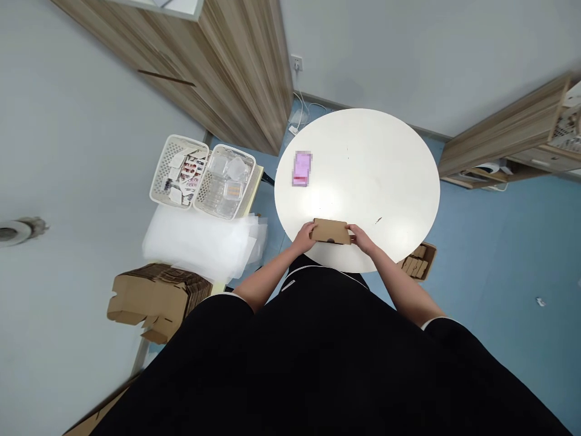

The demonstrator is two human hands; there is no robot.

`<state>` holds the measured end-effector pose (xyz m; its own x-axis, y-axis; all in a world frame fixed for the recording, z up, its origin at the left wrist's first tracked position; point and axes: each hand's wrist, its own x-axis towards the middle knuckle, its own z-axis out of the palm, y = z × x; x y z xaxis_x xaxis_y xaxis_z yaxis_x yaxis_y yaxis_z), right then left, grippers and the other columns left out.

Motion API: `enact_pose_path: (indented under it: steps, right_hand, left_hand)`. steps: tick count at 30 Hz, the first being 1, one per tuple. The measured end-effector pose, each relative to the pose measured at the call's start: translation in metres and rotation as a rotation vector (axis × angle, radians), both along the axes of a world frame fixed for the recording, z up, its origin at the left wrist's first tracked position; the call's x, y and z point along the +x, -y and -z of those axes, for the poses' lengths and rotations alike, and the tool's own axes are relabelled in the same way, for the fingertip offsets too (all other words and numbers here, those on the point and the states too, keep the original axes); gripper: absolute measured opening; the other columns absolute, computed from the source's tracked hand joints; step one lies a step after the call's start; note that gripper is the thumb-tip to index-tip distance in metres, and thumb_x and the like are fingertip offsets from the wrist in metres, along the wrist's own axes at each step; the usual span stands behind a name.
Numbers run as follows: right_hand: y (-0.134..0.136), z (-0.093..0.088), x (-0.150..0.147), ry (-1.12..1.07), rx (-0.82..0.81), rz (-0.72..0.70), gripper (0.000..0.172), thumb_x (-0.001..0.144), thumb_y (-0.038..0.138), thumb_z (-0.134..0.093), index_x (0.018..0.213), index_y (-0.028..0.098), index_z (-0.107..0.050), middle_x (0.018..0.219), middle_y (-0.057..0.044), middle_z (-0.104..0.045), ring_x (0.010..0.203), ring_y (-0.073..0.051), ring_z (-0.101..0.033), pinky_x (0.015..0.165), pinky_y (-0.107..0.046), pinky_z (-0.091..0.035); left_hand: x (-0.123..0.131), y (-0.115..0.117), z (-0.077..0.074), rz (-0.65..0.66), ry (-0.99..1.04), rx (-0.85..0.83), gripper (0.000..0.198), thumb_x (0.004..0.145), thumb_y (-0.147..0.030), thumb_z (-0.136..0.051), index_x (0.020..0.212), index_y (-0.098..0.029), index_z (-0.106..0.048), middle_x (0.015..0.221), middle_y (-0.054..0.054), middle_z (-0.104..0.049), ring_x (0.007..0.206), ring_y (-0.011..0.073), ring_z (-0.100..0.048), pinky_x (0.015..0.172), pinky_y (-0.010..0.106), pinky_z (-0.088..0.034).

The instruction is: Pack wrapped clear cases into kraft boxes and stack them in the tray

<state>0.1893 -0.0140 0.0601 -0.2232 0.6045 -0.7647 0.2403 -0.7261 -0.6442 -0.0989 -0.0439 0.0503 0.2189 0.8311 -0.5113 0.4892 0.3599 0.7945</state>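
My left hand [304, 237] and my right hand [358, 238] grip the two ends of a small kraft cardboard box [331, 231] at the near edge of a round white table [376, 163]. The box lies flat and has a dark round notch on its near side. A pink flat package [302, 168], blurred in the picture, lies at the table's far left, well away from both hands.
A white plastic basket of small items [179, 171] and a second basket of clear plastic pieces [224, 181] stand at left, above loose clear film [200, 242] and a stack of flat cardboard blanks [157, 300]. A small carton of cardboard pieces [418, 261] sits on the floor at right.
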Motion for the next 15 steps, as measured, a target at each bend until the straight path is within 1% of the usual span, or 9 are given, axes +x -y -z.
enact_pose_path:
  steps: [1,4,5,7,9,11,13,15]
  right_hand:
    - [0.009,0.002,-0.001,0.052,0.019,-0.041,0.055,0.093,0.066,-0.054,0.130,0.026,-0.063,0.139,-0.009,-0.063,0.101,-0.023,-0.069,0.090,-0.039,-0.059]
    - [0.037,0.007,-0.006,0.334,0.131,-0.120,0.065,0.088,0.051,-0.064,0.146,0.024,-0.054,0.155,-0.013,-0.051,0.124,-0.028,-0.062,0.103,-0.044,-0.053]
    - [0.046,0.008,-0.009,0.428,0.163,-0.123,0.066,0.088,0.049,-0.063,0.148,0.023,-0.053,0.156,-0.014,-0.050,0.130,-0.030,-0.058,0.107,-0.045,-0.050]
    - [0.064,0.013,-0.015,0.539,0.173,-0.115,0.063,0.090,0.048,-0.060,0.146,0.019,-0.055,0.151,-0.016,-0.055,0.136,-0.030,-0.055,0.112,-0.044,-0.046]
    - [0.079,0.017,-0.022,0.561,0.139,-0.119,0.058,0.093,0.047,-0.057,0.143,0.018,-0.059,0.144,-0.016,-0.062,0.133,-0.029,-0.058,0.111,-0.042,-0.047]
    - [0.088,0.023,-0.027,0.561,0.114,-0.124,0.054,0.094,0.047,-0.056,0.141,0.019,-0.061,0.139,-0.014,-0.066,0.124,-0.028,-0.063,0.104,-0.041,-0.052]
    - [0.092,0.029,-0.031,0.564,0.114,-0.129,0.051,0.096,0.045,-0.054,0.140,0.019,-0.061,0.134,-0.013,-0.068,0.116,-0.026,-0.067,0.096,-0.040,-0.056]
    - [0.091,0.034,-0.033,0.559,0.129,-0.169,0.048,0.098,0.042,-0.050,0.139,0.019,-0.062,0.128,-0.012,-0.071,0.107,-0.024,-0.069,0.089,-0.038,-0.058]
  left_hand:
    - [-0.001,0.011,0.003,0.040,-0.016,0.001,0.076,0.083,-0.024,-0.075,0.155,-0.022,-0.048,0.162,0.012,-0.037,0.149,0.0325,-0.040,0.123,0.044,-0.038]
    - [-0.003,0.037,0.009,0.121,-0.091,-0.059,0.097,0.080,-0.024,-0.079,0.165,-0.025,-0.032,0.168,0.013,-0.028,0.154,0.0350,-0.033,0.126,0.045,-0.033]
    - [-0.002,0.043,0.009,0.123,-0.113,-0.091,0.103,0.079,-0.023,-0.080,0.167,-0.025,-0.027,0.169,0.013,-0.026,0.154,0.0351,-0.032,0.126,0.045,-0.032]
    - [0.000,0.051,0.009,0.073,-0.133,-0.160,0.106,0.081,-0.027,-0.079,0.169,-0.023,-0.021,0.169,0.015,-0.026,0.153,0.0339,-0.035,0.124,0.042,-0.034]
    - [0.004,0.056,0.007,-0.035,-0.135,-0.230,0.094,0.090,-0.034,-0.072,0.168,-0.018,-0.023,0.166,0.018,-0.032,0.146,0.0313,-0.045,0.120,0.040,-0.039]
    - [0.008,0.056,0.007,-0.142,-0.149,-0.284,0.075,0.099,-0.038,-0.061,0.164,-0.012,-0.032,0.161,0.020,-0.042,0.138,0.0291,-0.054,0.115,0.038,-0.042]
    - [0.013,0.055,0.009,-0.206,-0.175,-0.311,0.064,0.102,-0.038,-0.057,0.158,-0.010,-0.042,0.156,0.020,-0.050,0.137,0.0288,-0.055,0.114,0.037,-0.042]
    - [0.017,0.054,0.012,-0.222,-0.192,-0.322,0.055,0.103,-0.038,-0.057,0.151,-0.012,-0.051,0.152,0.018,-0.056,0.138,0.0291,-0.055,0.112,0.036,-0.043]
